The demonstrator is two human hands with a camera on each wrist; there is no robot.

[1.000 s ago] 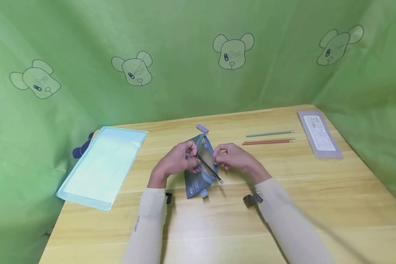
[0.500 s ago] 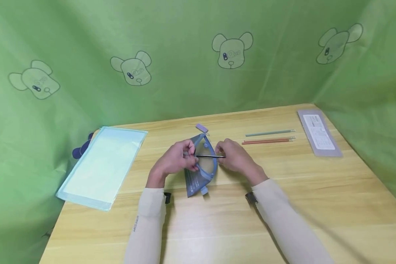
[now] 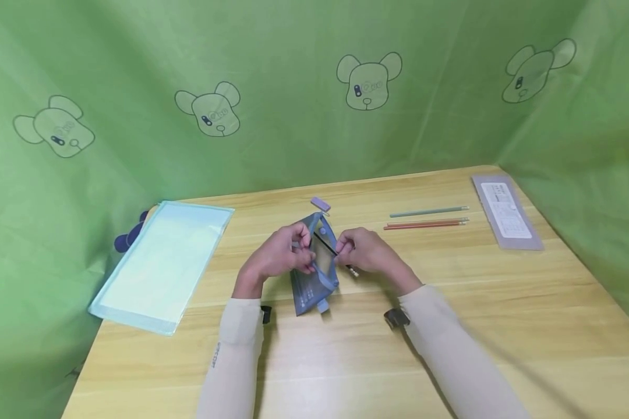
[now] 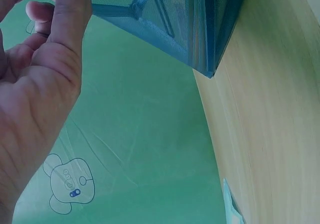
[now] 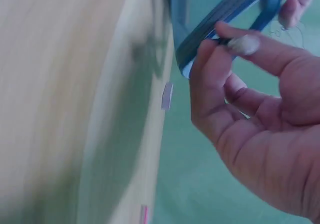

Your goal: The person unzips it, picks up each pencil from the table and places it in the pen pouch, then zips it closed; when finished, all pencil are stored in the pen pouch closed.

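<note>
Black pencil (image 3: 325,243) swung aslant, green pencil (image 3: 430,212) in head view only

Slim black pencil (image 3: 325,244): I am losing its middle behind the right hand (image 3: 369,251). Blue mesh zippered pouch (image 3: 310,286): the left wrist view's top edge is cropping it and the left hand (image 4: 45,91). Flat lavender packet (image 3: 522,244), white label (image 3: 505,210): I am finding the print too small to read. Dark blue rounded object (image 3: 121,242): a pale turquoise folder (image 3: 159,267) is partly hiding it.

Green curtain (image 3: 288,148) behind wooden table (image 3: 335,366)
</note>
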